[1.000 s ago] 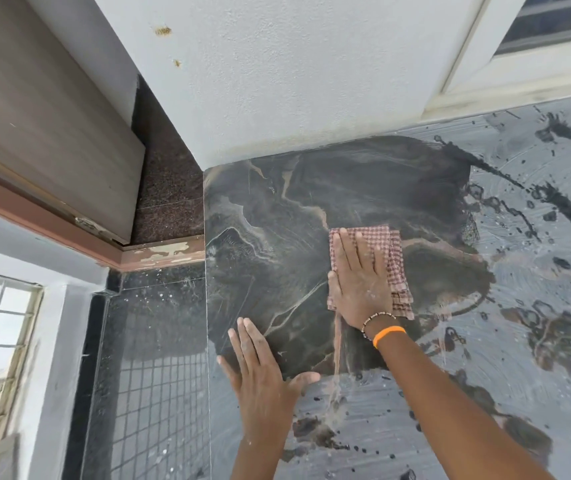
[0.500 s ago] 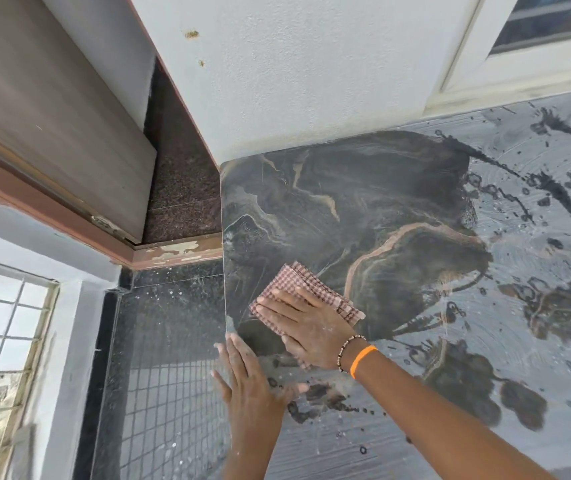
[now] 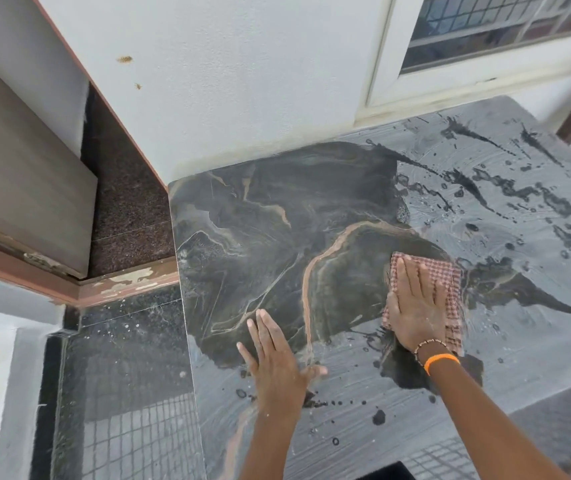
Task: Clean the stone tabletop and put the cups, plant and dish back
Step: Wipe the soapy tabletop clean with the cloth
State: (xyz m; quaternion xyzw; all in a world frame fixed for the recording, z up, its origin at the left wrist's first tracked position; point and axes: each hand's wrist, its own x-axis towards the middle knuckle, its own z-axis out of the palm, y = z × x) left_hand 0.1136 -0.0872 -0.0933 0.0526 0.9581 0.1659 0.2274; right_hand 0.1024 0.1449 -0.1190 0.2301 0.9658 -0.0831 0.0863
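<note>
The stone tabletop (image 3: pixel 277 216) is dark with tan veins where it is wet, grey and dusty with dark splashes to the right and along the near side. A red checked cloth (image 3: pixel 445 282) lies flat on it right of centre. My right hand (image 3: pixel 415 306) presses on the cloth with straight fingers. My left hand (image 3: pixel 273 355) rests flat on the stone near the left edge, fingers straight. No cups, plant or dish are in view.
A white wall (image 3: pixel 225 81) borders the tabletop at the back, with a window (image 3: pixel 485 29) at the upper right. Left of the slab's edge lie a dark tiled floor (image 3: pixel 121 375), a brown door frame (image 3: pixel 131 285) and a wooden door (image 3: pixel 24 188).
My right hand has swept the cloth from the near left part of the slab toward the right. My left hand stays flat near the left edge.
</note>
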